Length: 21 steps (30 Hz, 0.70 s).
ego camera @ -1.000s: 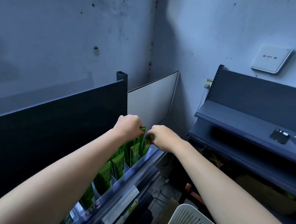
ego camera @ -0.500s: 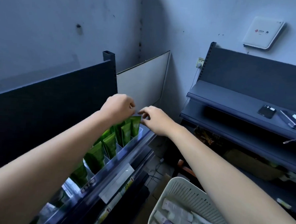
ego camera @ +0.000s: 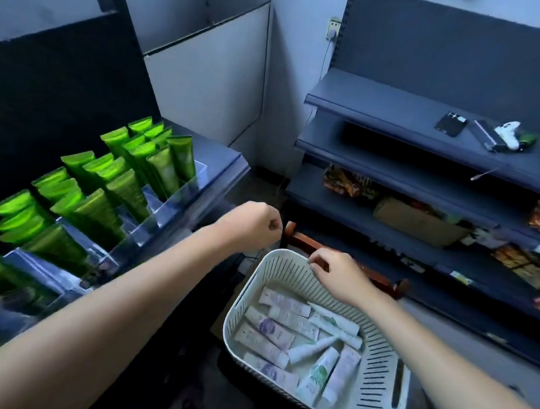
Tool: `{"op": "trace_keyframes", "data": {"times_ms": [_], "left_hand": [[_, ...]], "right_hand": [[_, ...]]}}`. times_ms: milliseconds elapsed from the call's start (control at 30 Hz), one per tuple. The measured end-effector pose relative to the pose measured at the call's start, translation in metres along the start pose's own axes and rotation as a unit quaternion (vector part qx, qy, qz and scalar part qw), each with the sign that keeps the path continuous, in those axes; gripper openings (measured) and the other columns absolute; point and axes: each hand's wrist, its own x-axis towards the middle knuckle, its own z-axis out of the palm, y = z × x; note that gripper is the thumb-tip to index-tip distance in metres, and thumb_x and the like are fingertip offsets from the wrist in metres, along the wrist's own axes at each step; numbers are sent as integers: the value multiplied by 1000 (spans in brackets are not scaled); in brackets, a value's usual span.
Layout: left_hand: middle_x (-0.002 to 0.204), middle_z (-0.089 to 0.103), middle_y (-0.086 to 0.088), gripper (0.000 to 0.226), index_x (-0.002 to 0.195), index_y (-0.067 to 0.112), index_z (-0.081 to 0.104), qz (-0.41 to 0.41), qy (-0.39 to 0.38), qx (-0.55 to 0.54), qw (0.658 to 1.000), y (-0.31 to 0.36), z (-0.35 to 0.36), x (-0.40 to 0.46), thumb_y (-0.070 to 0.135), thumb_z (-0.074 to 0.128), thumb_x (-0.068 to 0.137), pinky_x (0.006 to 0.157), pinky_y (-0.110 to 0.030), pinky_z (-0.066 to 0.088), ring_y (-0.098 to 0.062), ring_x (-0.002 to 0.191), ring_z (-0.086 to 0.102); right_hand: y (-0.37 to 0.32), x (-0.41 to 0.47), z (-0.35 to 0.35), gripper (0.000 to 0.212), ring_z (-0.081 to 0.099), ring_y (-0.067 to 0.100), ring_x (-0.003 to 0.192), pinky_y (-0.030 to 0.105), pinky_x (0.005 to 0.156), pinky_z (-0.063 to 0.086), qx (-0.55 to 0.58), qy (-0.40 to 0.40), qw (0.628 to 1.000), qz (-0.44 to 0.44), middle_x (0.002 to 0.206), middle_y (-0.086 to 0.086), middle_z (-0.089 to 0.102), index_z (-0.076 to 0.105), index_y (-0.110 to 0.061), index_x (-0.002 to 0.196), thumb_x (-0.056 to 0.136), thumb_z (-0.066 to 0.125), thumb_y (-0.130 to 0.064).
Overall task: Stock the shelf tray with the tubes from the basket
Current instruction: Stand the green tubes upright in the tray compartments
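Note:
Several green tubes [ego camera: 132, 178] stand upright in rows in the clear divided shelf tray [ego camera: 182, 190] on the left. A white slatted basket [ego camera: 376, 366] sits low in the middle and holds several white and purple tubes [ego camera: 274, 329] lying flat. My left hand [ego camera: 255, 225] hovers between the tray's front edge and the basket, fingers curled into a loose fist, holding nothing. My right hand [ego camera: 337, 273] hangs over the basket's far rim with relaxed, slightly bent fingers, also empty and above the tubes.
A dark shelf unit [ego camera: 392, 110] stands at the right with a phone [ego camera: 450, 123] and a white controller [ego camera: 508, 137] on top. Snack packets [ego camera: 342, 181] and a cardboard box [ego camera: 418, 221] fill lower shelves. A red wooden piece [ego camera: 304, 239] sticks out behind the basket.
Both hands have let go of the green tubes at the tray's far end and dropped toward the basket. The view has tilted down, bringing the whole basket into sight.

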Motion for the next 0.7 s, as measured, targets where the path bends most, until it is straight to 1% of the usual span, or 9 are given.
{"op": "trace_keyframes", "data": {"times_ms": [100,167,267,367,433,500,567,633,700], "left_hand": [[90,75,1,20,92,21,76,-29,-81,-9,996,7,67,7,29,59,88,75,-30,55,-20,86,69],[98,75,-1,21,100,18,76,-44,-118,3,992,8,112,9,26,59,90,79,-31,56,-23,92,70],[108,73,-9,26,110,11,73,-50,-193,86,976,1,172,9,19,56,91,88,-36,57,-31,102,69],[116,70,-14,27,115,10,68,-26,-295,178,939,-5,220,7,15,58,91,93,-41,57,-33,107,68],[130,63,-13,34,129,11,59,-39,-334,223,915,-9,245,2,18,61,96,98,-42,55,-30,117,64],[139,54,-12,42,141,12,50,-68,-352,257,897,-9,265,-3,18,58,100,99,-44,52,-30,124,59],[144,48,-13,48,147,12,44,-91,-359,292,882,-9,278,-5,15,55,100,98,-48,54,-34,128,56],[142,51,-14,56,150,13,37,-105,-353,325,871,-11,286,-5,14,57,98,89,-48,58,-36,122,59],[133,58,-12,60,150,15,35,-112,-346,320,875,-14,287,-4,13,61,96,83,-44,60,-33,112,64]], "right_hand": [[49,-11,41,14,68,15,103,33,87,54,-27,-82,996,30,111,-5,74,73,-25,109,99,63,-26],[70,-11,64,13,70,22,105,36,89,55,-34,-136,989,36,108,0,75,73,-22,106,96,65,-26],[90,-11,89,26,68,27,109,33,87,53,-97,-231,967,38,115,6,73,73,-20,115,91,68,-30],[112,-18,110,36,64,33,112,36,83,52,-215,-310,926,19,120,10,67,70,-20,123,87,70,-28],[125,-25,122,36,61,35,113,38,78,47,-261,-326,908,24,124,11,62,68,-19,124,88,69,-22],[136,-28,130,35,60,36,115,39,77,42,-263,-310,913,21,128,12,58,67,-19,126,92,64,-13],[142,-29,133,35,58,37,117,40,76,41,-260,-288,922,10,126,11,59,67,-18,126,93,60,-8],[142,-30,135,36,56,35,118,40,75,40,-271,-282,921,3,122,11,62,66,-17,126,94,56,-5],[138,-30,133,35,53,34,114,39,75,39,-281,-284,917,-1,118,12,64,65,-16,125,94,53,-2]]}}
